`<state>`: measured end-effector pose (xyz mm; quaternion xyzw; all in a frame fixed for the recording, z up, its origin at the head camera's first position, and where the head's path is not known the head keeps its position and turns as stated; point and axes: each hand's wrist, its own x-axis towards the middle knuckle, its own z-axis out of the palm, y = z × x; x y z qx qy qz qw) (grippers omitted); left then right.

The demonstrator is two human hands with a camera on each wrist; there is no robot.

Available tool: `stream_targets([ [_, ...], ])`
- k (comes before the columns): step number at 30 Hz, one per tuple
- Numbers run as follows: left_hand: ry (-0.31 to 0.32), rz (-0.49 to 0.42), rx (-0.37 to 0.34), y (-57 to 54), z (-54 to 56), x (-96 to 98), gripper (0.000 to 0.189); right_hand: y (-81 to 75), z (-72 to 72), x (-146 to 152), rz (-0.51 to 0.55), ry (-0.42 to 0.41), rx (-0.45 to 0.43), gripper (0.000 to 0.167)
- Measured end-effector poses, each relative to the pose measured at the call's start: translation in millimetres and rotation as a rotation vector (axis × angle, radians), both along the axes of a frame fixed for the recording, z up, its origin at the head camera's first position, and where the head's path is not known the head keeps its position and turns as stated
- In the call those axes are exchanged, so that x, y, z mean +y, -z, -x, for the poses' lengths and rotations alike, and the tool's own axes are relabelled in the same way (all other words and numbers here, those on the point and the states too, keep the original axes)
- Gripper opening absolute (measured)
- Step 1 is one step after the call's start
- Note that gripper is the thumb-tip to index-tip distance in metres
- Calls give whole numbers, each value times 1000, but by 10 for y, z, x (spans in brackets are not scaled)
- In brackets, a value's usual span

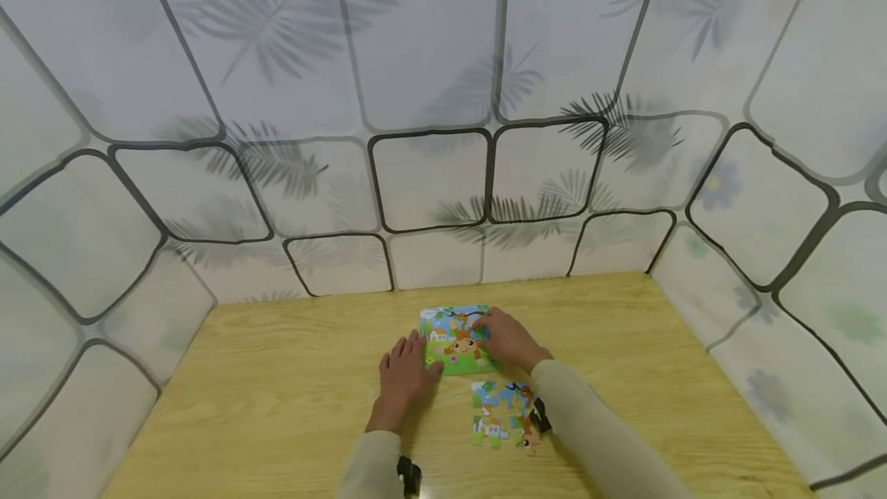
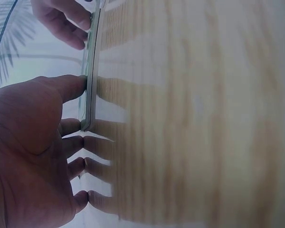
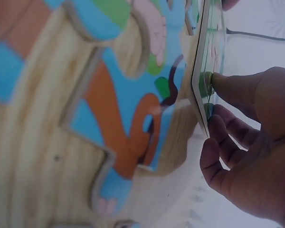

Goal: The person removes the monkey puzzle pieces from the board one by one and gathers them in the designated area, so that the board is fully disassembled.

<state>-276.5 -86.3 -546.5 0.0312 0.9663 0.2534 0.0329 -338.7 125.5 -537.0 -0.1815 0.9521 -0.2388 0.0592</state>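
A colourful puzzle board (image 1: 457,364) with a monkey, a house and flowers lies flat on the wooden table. My left hand (image 1: 404,376) is spread at its left side; in the left wrist view the thumb touches the board's edge and the other fingertips reach down around the corner. My right hand (image 1: 511,339) bends over the board's right side, thumb and fingertips apart and touching it (image 3: 213,85). Closer to me lie several cut puzzle pieces (image 1: 490,428) with parts of a monkey and a house, some side by side, with gaps between them.
The right sleeve (image 1: 589,422) passes close beside the loose pieces and overlaps them in the head view. A dark wrist strap (image 1: 409,476) shows on the left arm. Patterned white walls (image 1: 430,183) enclose the wooden table (image 1: 277,391) at the back and sides.
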Motion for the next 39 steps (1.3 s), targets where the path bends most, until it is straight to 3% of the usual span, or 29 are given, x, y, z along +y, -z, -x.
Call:
stream_targets([
  [9,3,13,-2,-15,-1,7,62,-2,92,4,12,14,-66,37],
  [15,3,30,7,-18,-2,12,62,-2,96,15,20,12,-47,24],
  [20,3,29,7,-6,10,9,62,5,92,23,12,-14,-25,24],
  [25,-2,26,5,1,10,9,62,35,76,57,91,-20,-24,24],
  [32,-3,30,11,-2,27,7,62,-20,28,143,202,55,-29,22],
  [39,-3,29,6,-1,15,0,62,-79,-45,337,197,59,-10,21],
])
